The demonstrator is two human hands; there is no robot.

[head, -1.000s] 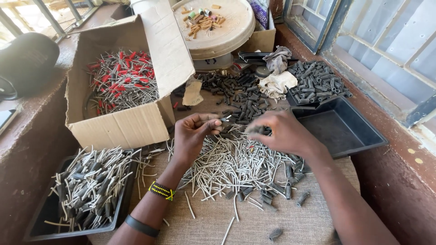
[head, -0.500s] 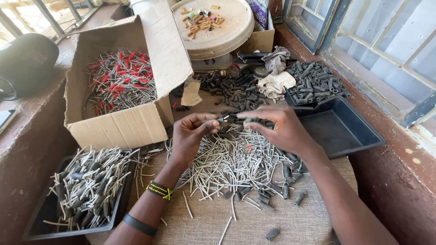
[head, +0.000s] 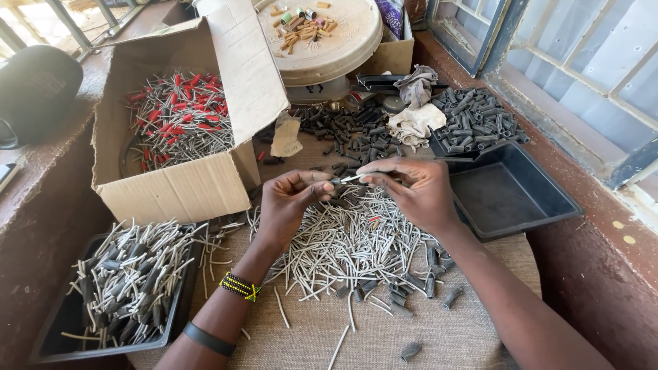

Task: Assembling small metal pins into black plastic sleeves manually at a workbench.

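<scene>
My left hand (head: 291, 202) and my right hand (head: 415, 192) meet above a heap of thin pale grey tubes (head: 356, 243) on the woven mat. Between the fingertips of both hands is one pale grey tube (head: 351, 179), and the left fingers pinch a small dark sleeve (head: 336, 182) at its end. Short dark grey sleeves (head: 418, 281) lie scattered at the near right of the heap.
An open cardboard box (head: 178, 185) of red and grey pieces stands at the left. A black tray (head: 75, 322) of joined pieces sits at the near left, a bare black tray (head: 510, 195) at the right. More dark sleeves (head: 476, 120), rags (head: 415, 123) and a round lid (head: 322, 34) lie behind.
Both hands have come together over the heap, and the right hand now holds a pale tube up to the left fingertips.
</scene>
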